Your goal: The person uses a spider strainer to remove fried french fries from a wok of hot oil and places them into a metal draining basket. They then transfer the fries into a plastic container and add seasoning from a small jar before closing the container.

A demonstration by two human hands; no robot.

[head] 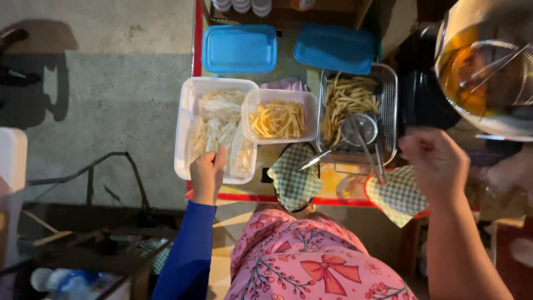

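Two blue lids (239,48) on red-edged counter (198,33), concrete floor (111,100) beside.

A grey concrete floor (111,105), crossed by dark shadows at its left edge, is seen beside a small red-edged table (195,50), while a dark metal frame (105,172) and cluttered shelving (83,261) are dimly lit below.
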